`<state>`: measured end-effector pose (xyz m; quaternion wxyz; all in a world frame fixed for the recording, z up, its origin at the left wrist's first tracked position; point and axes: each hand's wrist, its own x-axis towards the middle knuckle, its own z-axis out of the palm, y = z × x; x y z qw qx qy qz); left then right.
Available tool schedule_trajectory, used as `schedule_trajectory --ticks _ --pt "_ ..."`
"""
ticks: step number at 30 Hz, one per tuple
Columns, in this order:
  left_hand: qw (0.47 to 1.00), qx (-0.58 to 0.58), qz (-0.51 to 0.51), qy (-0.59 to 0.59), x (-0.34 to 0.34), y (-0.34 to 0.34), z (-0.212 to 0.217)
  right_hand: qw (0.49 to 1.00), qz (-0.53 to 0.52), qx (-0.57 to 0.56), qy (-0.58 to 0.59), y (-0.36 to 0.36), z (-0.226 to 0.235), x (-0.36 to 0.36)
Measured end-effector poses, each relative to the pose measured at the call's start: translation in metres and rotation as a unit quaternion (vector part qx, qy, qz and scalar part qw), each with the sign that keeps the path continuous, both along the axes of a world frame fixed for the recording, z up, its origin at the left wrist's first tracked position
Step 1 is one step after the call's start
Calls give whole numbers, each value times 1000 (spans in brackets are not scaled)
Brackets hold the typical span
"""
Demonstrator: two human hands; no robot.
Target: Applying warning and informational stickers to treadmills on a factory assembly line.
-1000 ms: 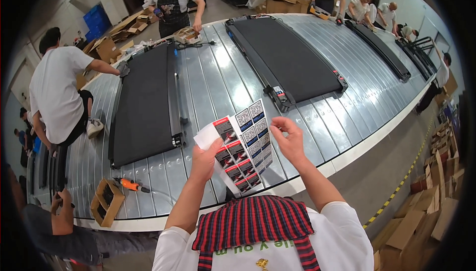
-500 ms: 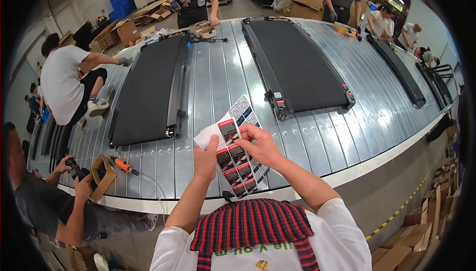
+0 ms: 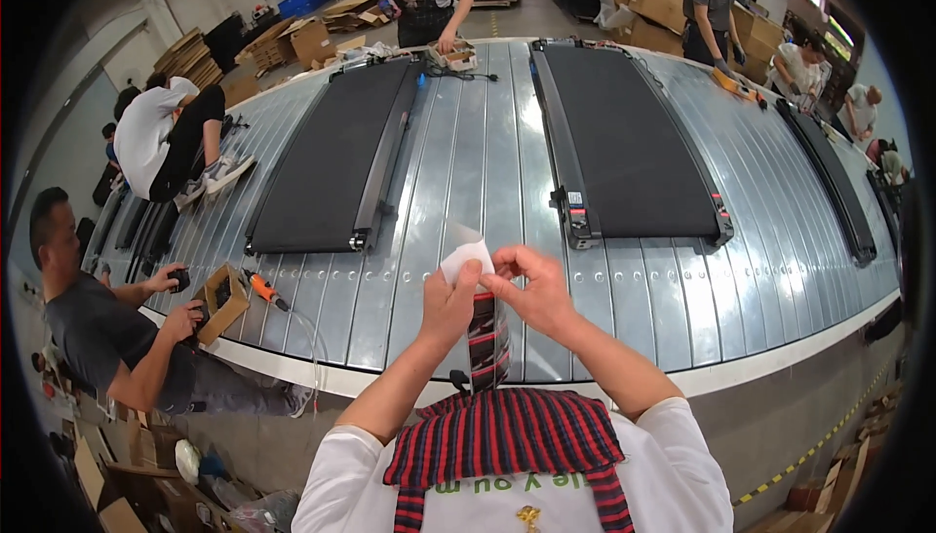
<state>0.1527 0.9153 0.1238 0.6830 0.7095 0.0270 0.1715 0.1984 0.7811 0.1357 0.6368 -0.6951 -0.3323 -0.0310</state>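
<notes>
Over the near edge of the metal slat table, my left hand (image 3: 451, 301) is closed on a sheet of stickers (image 3: 487, 343) that hangs down, with dark, red-edged labels on it. Its white upper part (image 3: 462, 258) shows above my thumb. My right hand (image 3: 536, 291) pinches at the sheet's upper right edge, close against the left hand; whether a label is between those fingertips is hidden. Beyond my hands lie two flat treadmills with black belts, one treadmill (image 3: 336, 162) to the left and another treadmill (image 3: 634, 153) to the right.
A person (image 3: 112, 314) at the left holds a small black part beside an open cardboard box (image 3: 224, 307) and an orange power screwdriver (image 3: 266, 289). Someone (image 3: 171, 138) sits on the table (image 3: 458, 172). More people stand along its far side. Another treadmill (image 3: 829, 182) lies far right.
The sheet has turned from face-on to nearly edge-on, folding narrower. Both hands have come together at its upper part. My view has shifted left, and the person on the table has drawn back an arm.
</notes>
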Motion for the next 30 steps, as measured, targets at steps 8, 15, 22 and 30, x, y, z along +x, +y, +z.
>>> schedule_trajectory --ticks 8,15,22,30 --pt "994 54 92 16 -16 0 -6 998 46 -5 -49 8 -21 3" --pt "996 25 81 6 -14 3 -5 997 46 20 -50 10 -29 7" --pt "998 22 55 27 -11 9 -6 998 46 37 -28 9 -30 10" --pt "990 83 114 -4 1 23 -3 968 85 135 195 0 -33 32"
